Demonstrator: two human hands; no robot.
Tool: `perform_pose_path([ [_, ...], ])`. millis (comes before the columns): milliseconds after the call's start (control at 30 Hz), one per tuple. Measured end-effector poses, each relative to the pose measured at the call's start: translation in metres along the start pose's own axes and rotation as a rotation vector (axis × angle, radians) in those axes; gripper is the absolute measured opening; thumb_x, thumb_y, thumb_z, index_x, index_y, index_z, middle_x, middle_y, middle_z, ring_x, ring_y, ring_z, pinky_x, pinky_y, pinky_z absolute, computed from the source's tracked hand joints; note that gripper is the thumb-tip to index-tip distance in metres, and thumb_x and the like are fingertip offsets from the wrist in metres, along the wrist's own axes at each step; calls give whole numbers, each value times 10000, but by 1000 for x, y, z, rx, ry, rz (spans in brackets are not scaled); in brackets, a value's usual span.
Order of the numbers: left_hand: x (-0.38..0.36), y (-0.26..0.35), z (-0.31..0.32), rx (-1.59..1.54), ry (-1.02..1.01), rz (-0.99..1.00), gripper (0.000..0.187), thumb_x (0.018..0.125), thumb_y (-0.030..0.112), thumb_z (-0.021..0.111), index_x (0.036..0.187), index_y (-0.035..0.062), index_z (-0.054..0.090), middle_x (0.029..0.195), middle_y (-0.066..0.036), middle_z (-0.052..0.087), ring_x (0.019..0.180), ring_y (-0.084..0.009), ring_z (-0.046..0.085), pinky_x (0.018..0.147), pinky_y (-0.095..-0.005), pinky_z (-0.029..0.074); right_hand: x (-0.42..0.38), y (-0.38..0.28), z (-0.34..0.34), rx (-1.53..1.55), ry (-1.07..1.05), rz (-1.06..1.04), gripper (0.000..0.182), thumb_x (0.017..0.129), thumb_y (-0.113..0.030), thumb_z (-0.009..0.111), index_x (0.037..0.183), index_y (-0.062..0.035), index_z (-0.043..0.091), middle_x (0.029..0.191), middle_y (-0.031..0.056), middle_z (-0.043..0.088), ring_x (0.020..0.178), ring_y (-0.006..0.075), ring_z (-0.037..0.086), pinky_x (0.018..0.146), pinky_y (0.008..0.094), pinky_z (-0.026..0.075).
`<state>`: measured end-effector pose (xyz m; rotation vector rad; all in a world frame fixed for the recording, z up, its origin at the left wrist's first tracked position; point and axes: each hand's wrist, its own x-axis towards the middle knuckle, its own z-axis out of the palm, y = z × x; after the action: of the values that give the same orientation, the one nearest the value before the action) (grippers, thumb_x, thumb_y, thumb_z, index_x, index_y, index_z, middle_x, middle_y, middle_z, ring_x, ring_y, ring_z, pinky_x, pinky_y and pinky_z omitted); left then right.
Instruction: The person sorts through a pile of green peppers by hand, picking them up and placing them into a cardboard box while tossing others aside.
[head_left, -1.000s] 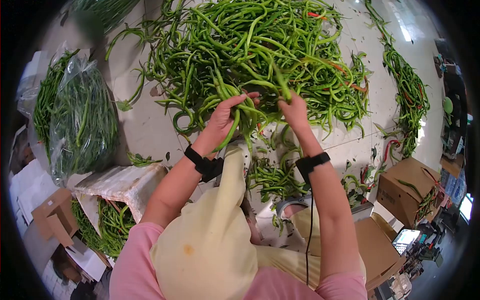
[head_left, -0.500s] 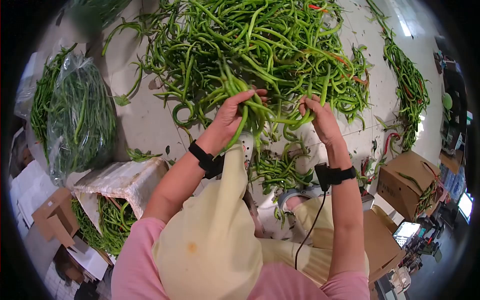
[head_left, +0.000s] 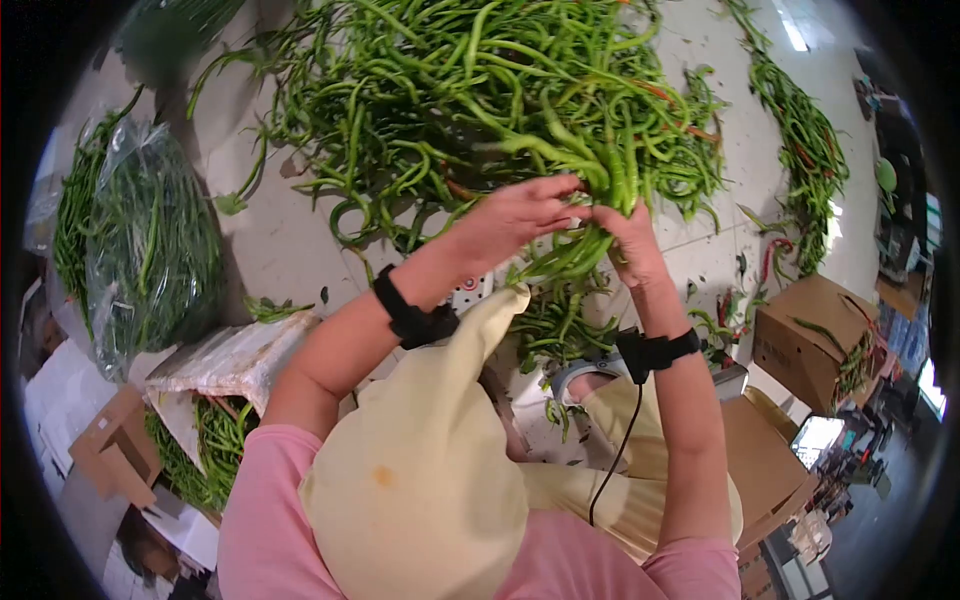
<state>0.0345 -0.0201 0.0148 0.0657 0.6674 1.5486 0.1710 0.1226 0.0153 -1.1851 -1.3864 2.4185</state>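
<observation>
Both hands meet at about 12 o'clock from the person's knees, over the near edge of the big pile of green chili peppers (head_left: 480, 90) spread on the tiled floor (head_left: 290, 250). The left hand (head_left: 520, 215) has its grip closed around a bundle of peppers (head_left: 580, 190), fingers curled over the stems. The right hand (head_left: 625, 235) touches the left and is closed on the same bundle from below, its peppers hanging out toward 6 o'clock. Each wrist carries a black band (head_left: 412, 318), the right one with a thin cable.

At 9 o'clock lies a clear plastic bag of peppers (head_left: 150, 240); at 8 o'clock, a white foam box (head_left: 235, 360) with more inside. At 3 o'clock stands a brown cardboard box (head_left: 810, 335). No writing can be read on any of them.
</observation>
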Motion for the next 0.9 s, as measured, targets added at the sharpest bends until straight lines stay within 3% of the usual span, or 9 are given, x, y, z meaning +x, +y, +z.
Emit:
perform_pose_path([
  [67, -8, 23, -1, 171, -29, 33, 383, 898, 172, 495, 1222, -29, 463, 1157, -151, 563, 977, -224, 602, 851, -311, 480, -16, -27, -19, 108, -39, -96, 494, 770, -11, 568, 1241, -23, 422, 1059, 109, 595, 784, 141, 564, 726, 282, 487],
  [133, -7, 24, -27, 207, 60, 71, 363, 908, 217, 502, 1183, -19, 491, 1037, -112, 601, 833, -169, 598, 789, -320, 492, -39, -52, -37, 217, -50, -140, 499, 772, -28, 570, 1244, -20, 408, 1088, 114, 574, 801, 156, 567, 727, 314, 495],
  [267, -7, 10, -37, 400, 150, 141, 389, 898, 219, 540, 1215, 4, 475, 1049, -85, 581, 860, -138, 573, 798, -291, 477, -88, -89, -72, 318, -68, -291, 508, 778, -41, 568, 1255, -21, 395, 1132, 114, 539, 802, 167, 551, 738, 335, 501],
  [333, -5, -2, -30, 462, 154, 94, 378, 886, 212, 561, 1198, 11, 492, 1032, -91, 592, 839, -135, 582, 729, -299, 500, -116, -106, -79, 316, -45, -375, 494, 781, -45, 568, 1246, -26, 404, 1137, 111, 531, 798, 171, 541, 736, 334, 501],
  [633, -4, -37, -47, 774, -4, 26, 331, 889, 134, 538, 1193, 12, 493, 1004, -62, 604, 770, -98, 561, 690, -238, 472, -283, -160, -100, 608, 55, -608, 523, 733, -41, 587, 1224, -12, 408, 1115, 96, 504, 777, 145, 454, 770, 276, 426],
  [733, -14, -34, -64, 751, -13, 68, 321, 879, 118, 550, 1180, 13, 505, 944, -57, 605, 786, -105, 570, 675, -224, 469, -359, -162, -124, 553, 90, -863, 542, 733, -46, 586, 1235, 13, 391, 1108, 106, 500, 765, 149, 506, 749, 305, 458],
  [767, -14, -33, -82, 705, -108, 89, 305, 879, 116, 551, 1164, 13, 514, 925, -55, 608, 732, -98, 558, 648, -218, 457, -387, -160, -135, 493, 181, -898, 530, 736, -99, 613, 1217, -30, 403, 962, 58, 487, 763, 147, 498, 753, 303, 450],
  [800, -19, -32, -80, 728, -26, 85, 301, 879, 114, 550, 1160, 12, 516, 914, -54, 608, 720, -97, 558, 635, -219, 454, -416, -159, -146, 433, 276, -926, 520, 738, -153, 641, 1199, -72, 415, 816, 10, 474, 761, 145, 491, 757, 300, 442],
  [900, -39, -19, -105, 761, 160, 68, 288, 880, 111, 547, 1149, 13, 522, 886, -57, 613, 682, -96, 551, 594, -223, 444, -495, -149, -155, 344, 396, -1089, 521, 749, -142, 618, 1206, -9, 408, 859, 41, 501, 764, 160, 521, 758, 299, 459],
])
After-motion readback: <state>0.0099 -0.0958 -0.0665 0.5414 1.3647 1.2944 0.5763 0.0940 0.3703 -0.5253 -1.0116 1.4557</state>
